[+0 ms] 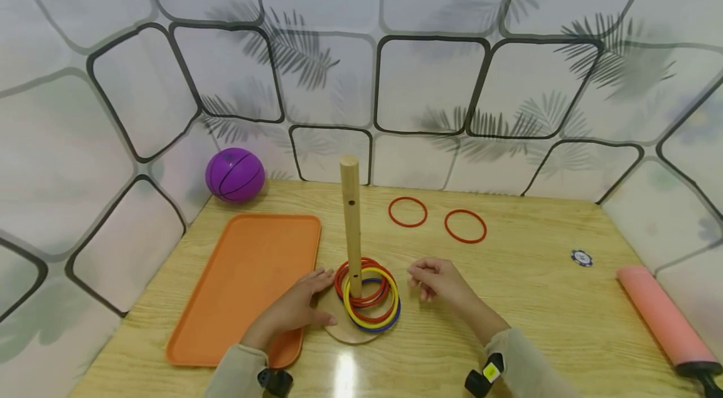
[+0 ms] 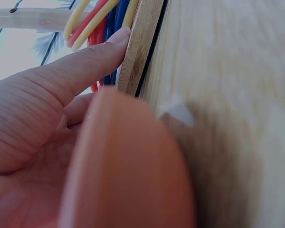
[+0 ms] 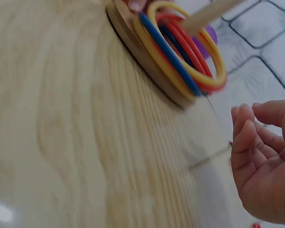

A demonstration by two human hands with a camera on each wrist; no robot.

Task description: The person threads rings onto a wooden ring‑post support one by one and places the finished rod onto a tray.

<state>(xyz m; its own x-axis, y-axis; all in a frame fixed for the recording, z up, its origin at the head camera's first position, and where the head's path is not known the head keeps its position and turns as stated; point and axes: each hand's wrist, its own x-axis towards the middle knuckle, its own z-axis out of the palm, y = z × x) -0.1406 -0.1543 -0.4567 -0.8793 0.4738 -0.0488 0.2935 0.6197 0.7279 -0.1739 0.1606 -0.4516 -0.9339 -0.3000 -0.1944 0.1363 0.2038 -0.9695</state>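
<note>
A wooden peg stand has an upright post point(image 1: 351, 222) on a round base point(image 1: 349, 336). Several red, yellow and blue rings encircle the post low down; a yellow ring point(image 1: 398, 293) leans tilted on top of the pile. My left hand point(image 1: 296, 304) rests at the base's left edge, fingers spread. The left wrist view shows its thumb point(image 2: 92, 66) touching the wooden base beside the rings. To the right of the pile, my right hand point(image 1: 443, 282) hovers apart from it. Its fingers point(image 3: 244, 147) are loosely curled toward the thumb, with nothing held.
Two red rings, one nearer point(image 1: 408, 211) the post and another point(image 1: 465, 226) farther right, lie behind my right hand. An orange tray point(image 1: 248, 272) sits left, with a purple ball point(image 1: 235, 175) behind it. A poker chip point(image 1: 582, 258) and a pink pump point(image 1: 666, 316) lie right.
</note>
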